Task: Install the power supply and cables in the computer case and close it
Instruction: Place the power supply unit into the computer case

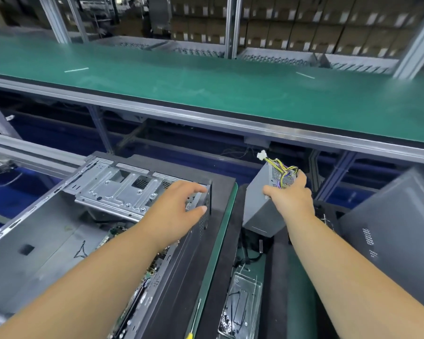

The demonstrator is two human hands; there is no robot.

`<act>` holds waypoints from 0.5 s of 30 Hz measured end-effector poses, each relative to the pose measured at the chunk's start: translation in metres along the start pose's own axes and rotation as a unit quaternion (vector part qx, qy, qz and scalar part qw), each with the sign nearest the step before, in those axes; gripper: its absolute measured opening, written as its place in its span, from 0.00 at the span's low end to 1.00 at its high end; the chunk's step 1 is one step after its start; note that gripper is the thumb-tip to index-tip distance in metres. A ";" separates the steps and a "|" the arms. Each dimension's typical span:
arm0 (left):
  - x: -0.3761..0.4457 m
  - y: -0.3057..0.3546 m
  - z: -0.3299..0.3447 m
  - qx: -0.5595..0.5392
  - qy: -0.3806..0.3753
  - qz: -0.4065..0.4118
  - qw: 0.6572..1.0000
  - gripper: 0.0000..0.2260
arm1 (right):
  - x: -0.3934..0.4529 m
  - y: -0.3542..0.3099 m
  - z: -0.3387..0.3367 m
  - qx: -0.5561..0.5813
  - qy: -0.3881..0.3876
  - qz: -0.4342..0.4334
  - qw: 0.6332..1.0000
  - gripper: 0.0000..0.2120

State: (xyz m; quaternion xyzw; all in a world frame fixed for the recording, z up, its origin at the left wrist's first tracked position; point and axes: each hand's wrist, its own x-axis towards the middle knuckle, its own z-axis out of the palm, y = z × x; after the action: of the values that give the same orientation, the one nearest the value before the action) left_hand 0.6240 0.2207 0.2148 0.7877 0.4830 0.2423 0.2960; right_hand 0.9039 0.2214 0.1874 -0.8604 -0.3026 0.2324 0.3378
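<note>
An open grey computer case (47,223) lies on its side at lower left, its drive cage (118,189) and part of the motherboard showing. My left hand (176,206) hovers over the case's right wall with fingers spread and relaxed, holding nothing. To the right, my right hand (289,194) grips the top of a grey power supply (260,209), fingers curled over its bundle of yellow and purple cables (283,173). A white connector (262,155) sticks up from the bundle. The power supply is tilted, outside the case.
A green conveyor belt (206,86) runs across behind the case. A dark case panel (389,231) leans at right. A clear tray with screws and cable ties (242,304) lies near the bottom, beside a screwdriver with a yellow handle (194,324). Stacked boxes fill the background.
</note>
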 end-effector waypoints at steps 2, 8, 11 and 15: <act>-0.003 0.003 -0.001 -0.014 -0.003 -0.002 1.000 0.16 | -0.010 -0.009 -0.014 0.046 0.006 -0.023 0.999 0.52; -0.009 0.019 -0.008 -0.107 -0.002 -0.015 0.994 0.16 | -0.050 -0.040 -0.046 0.213 -0.008 -0.104 0.971 0.43; -0.011 0.023 -0.014 -0.180 -0.003 -0.036 0.983 0.16 | -0.071 -0.056 -0.058 0.251 -0.034 -0.135 0.958 0.43; -0.013 0.020 -0.025 -0.301 -0.021 -0.100 0.948 0.18 | -0.100 -0.072 -0.064 0.288 -0.062 -0.174 0.939 0.37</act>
State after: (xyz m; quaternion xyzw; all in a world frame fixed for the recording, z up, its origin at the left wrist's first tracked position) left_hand 0.6142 0.2076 0.2452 0.6148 0.4577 0.3288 0.5518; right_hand 0.8452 0.1679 0.3016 -0.6437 -0.3883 0.3003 0.5871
